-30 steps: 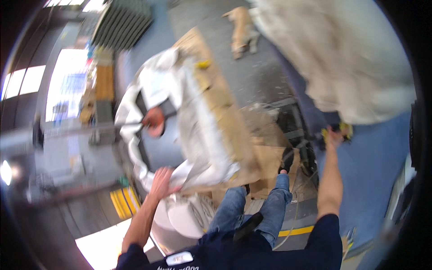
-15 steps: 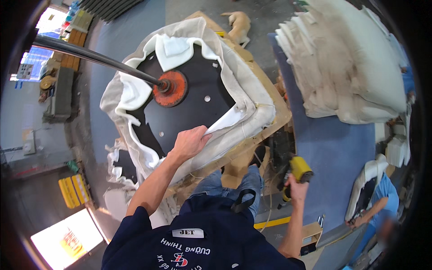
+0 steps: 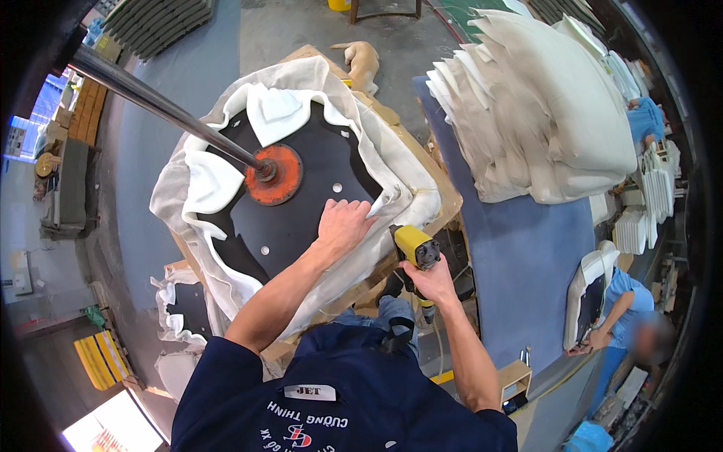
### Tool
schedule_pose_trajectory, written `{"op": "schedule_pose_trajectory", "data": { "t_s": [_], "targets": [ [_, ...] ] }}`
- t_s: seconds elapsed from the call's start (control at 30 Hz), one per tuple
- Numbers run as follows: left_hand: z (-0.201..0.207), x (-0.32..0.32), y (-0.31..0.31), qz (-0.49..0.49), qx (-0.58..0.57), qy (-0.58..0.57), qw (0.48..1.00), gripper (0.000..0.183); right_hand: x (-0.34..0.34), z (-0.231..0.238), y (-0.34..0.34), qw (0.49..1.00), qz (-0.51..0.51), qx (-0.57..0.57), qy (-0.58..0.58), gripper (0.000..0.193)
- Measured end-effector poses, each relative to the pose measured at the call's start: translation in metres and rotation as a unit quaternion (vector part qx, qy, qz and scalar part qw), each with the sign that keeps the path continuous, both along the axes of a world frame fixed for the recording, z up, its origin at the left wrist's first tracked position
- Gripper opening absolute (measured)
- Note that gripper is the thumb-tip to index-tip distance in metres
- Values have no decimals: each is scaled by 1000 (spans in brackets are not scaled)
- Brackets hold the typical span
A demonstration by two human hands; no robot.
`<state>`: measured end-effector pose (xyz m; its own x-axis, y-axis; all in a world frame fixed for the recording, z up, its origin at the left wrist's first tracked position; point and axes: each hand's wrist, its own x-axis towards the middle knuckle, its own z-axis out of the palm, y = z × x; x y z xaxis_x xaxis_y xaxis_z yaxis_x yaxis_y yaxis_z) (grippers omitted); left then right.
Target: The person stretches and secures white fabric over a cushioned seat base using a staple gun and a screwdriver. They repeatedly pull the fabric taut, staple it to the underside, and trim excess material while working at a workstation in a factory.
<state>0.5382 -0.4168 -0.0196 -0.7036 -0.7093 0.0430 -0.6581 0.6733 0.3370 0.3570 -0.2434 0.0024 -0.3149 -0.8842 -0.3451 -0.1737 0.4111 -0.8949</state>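
A square cushion lies on the work table with its black base board (image 3: pixel 301 158) facing up and beige cover fabric (image 3: pixel 175 169) around the rim. White padding (image 3: pixel 282 117) is folded inward at the edges. An orange disc (image 3: pixel 277 177) on a steel rod (image 3: pixel 162 102) presses on the board. My left hand (image 3: pixel 346 226) is closed on the fabric's edge near the right corner, pulling it over the board. My right hand (image 3: pixel 431 277) grips a yellow and black staple gun (image 3: pixel 414 245), its nose beside that corner, near my left fingers.
A tall stack of beige covers (image 3: pixel 535 113) sits on a blue-topped table (image 3: pixel 520 248) to the right. A smaller cushion (image 3: pixel 188 305) is at lower left. At far right, a person in blue (image 3: pixel 625 301) handles another cushion (image 3: pixel 591 294). A dog (image 3: pixel 361 64) lies beyond the table.
My right hand has brought the staple gun from the right, up to the cushion's edge. My left hand has slid right along the fabric edge toward the corner.
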Motion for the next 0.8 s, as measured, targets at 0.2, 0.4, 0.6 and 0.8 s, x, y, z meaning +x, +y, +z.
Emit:
{"op": "schedule_pose_trajectory", "data": {
  "t_s": [0.2,0.4,0.6,0.8],
  "targets": [
    [-1,10,-12,3,4,20,1000,27,17,46,-45,992,6,115,-59,42],
    [-24,21,-13,7,-106,-33,994,28,35,44,-83,987,42,155,5,52],
    [-10,28,-22,-31,-4,36,999,36,43,65,-98,981,68,179,36,63],
    [-18,34,-23,-23,17,69,997,35,52,56,-98,978,80,185,54,71]
  ]
}}
